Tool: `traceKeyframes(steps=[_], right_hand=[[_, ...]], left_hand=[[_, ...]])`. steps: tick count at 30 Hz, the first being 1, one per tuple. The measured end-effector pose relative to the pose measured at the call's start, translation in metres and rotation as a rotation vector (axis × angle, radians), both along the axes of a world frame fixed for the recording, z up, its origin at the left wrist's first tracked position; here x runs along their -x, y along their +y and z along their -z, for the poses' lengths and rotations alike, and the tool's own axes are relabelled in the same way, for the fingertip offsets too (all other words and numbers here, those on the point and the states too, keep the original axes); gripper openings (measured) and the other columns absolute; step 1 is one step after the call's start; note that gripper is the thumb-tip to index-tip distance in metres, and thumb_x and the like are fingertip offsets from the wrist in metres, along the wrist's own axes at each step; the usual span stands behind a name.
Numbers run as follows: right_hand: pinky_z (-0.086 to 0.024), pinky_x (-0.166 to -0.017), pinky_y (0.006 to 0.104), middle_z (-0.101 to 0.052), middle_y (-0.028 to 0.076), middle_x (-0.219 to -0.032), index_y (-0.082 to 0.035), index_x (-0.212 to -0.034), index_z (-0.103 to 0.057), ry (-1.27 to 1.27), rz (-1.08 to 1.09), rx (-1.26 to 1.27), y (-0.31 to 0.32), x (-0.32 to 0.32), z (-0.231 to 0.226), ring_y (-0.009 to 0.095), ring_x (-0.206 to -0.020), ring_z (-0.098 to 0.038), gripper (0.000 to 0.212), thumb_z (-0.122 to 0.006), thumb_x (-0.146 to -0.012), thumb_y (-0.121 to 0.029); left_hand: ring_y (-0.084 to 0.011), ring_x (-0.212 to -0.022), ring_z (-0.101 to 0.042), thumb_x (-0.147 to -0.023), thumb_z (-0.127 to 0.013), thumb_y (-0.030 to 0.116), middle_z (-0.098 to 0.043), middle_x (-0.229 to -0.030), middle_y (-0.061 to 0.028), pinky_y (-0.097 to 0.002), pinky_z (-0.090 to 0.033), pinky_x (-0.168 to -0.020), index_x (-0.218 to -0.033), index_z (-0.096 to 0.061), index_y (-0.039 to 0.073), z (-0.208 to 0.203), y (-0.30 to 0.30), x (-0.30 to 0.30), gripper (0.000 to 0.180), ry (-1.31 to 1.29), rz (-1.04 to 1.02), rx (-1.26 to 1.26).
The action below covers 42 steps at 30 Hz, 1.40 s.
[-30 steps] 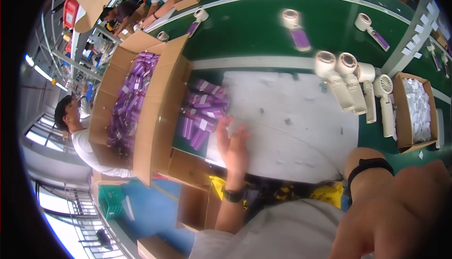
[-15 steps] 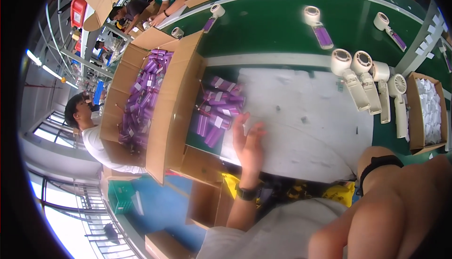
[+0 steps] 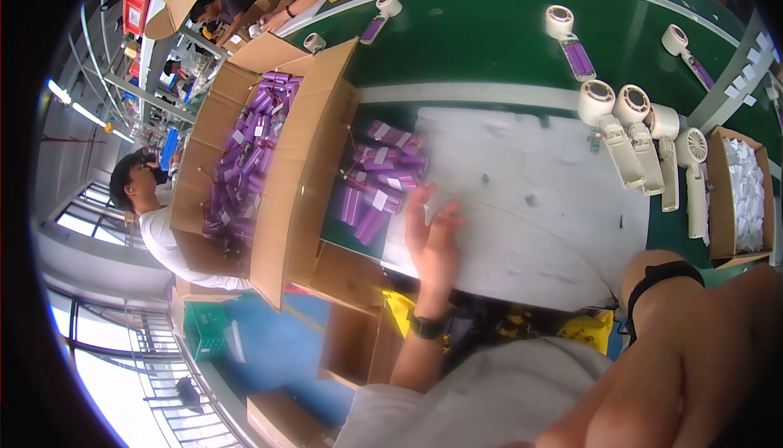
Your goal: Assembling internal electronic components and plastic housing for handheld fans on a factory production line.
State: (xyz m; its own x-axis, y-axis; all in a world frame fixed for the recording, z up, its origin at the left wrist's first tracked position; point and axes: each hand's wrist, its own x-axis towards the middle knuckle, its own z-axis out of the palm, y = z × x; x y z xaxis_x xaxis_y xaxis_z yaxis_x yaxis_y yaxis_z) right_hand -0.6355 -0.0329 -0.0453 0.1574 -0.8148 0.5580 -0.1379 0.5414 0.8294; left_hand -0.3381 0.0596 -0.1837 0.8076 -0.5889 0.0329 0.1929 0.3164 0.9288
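Observation:
My left hand (image 3: 435, 244), with a dark watch on its wrist, hovers at the left edge of a white work mat (image 3: 538, 171). Its fingers are apart and nothing is in them. Just beyond its fingertips lies a loose pile of purple battery packs (image 3: 379, 172) with white labels and thin wires. My right hand (image 3: 677, 383) looms large and blurred at the lower right, a black band round its wrist. Its fingers bend out of view at the lower edge, so I cannot see whether it holds anything.
A cardboard box (image 3: 303, 171) of purple battery packs stands at left. White handheld fans (image 3: 624, 142) with opened handles lie at right beside a box of white packets (image 3: 746, 191). More fans (image 3: 560, 24) rest on the green bench (image 3: 465, 48). Co-workers sit left and far.
My right hand has shifted a little down and right near the lower edge. The view has tilted slightly. My left hand keeps nearly the same place and shape beside the battery packs.

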Motion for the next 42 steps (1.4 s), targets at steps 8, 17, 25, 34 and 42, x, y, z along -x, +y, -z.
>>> traceKeyframes(steps=[8,17,25,34,42], right_hand=[[-0.047,-0.074,0.0331,-0.057,0.004,-0.096,-0.011,-0.088,-0.058,0.093,0.051,0.061,0.004,0.016,0.007,0.017,-0.086,-0.054,0.015,-0.072,-0.085,-0.012],[-0.047,-0.074,0.0333,-0.057,0.004,-0.096,-0.011,-0.088,-0.058,0.181,0.032,0.107,-0.036,0.096,0.053,0.018,-0.086,-0.054,0.015,-0.073,-0.085,-0.012],[-0.047,-0.073,0.0336,-0.056,0.004,-0.095,-0.011,-0.088,-0.057,0.274,0.08,0.166,-0.038,0.088,0.049,0.018,-0.086,-0.054,0.016,-0.073,-0.085,-0.012],[-0.047,-0.073,0.0339,-0.056,0.005,-0.095,-0.011,-0.087,-0.057,0.35,0.142,0.223,-0.051,0.129,0.075,0.018,-0.086,-0.054,0.016,-0.073,-0.085,-0.012],[-0.047,-0.073,0.0341,-0.056,0.005,-0.095,-0.011,-0.087,-0.056,0.432,0.17,0.293,-0.033,0.077,0.055,0.018,-0.086,-0.053,0.017,-0.073,-0.085,-0.012]], left_hand=[[-0.0222,-0.108,-0.061,-0.095,-0.049,0.001,-0.041,-0.144,-0.0114,-0.0294,-0.05,-0.082,-0.144,-0.037,0.004,0.003,-0.007,0.006,0.051,-0.007,0.016,0.018],[-0.0222,-0.107,-0.061,-0.094,-0.049,0.0,-0.042,-0.144,-0.0115,-0.0293,-0.05,-0.082,-0.144,-0.037,0.005,0.002,0.004,-0.003,0.051,-0.011,-0.01,0.016],[-0.0224,-0.107,-0.062,-0.094,-0.049,-0.001,-0.041,-0.144,-0.0118,-0.0293,-0.051,-0.082,-0.144,-0.037,0.005,0.004,-0.003,0.001,0.052,0.003,0.005,0.018],[-0.0222,-0.107,-0.062,-0.095,-0.048,0.0,-0.042,-0.144,-0.0114,-0.0292,-0.05,-0.082,-0.144,-0.037,0.004,0.001,0.002,0.0,0.051,-0.008,0.005,0.015],[-0.0221,-0.108,-0.061,-0.095,-0.048,0.001,-0.041,-0.144,-0.0116,-0.0291,-0.05,-0.083,-0.144,-0.037,0.004,0.005,0.001,-0.002,0.051,-0.02,0.0,0.012]])
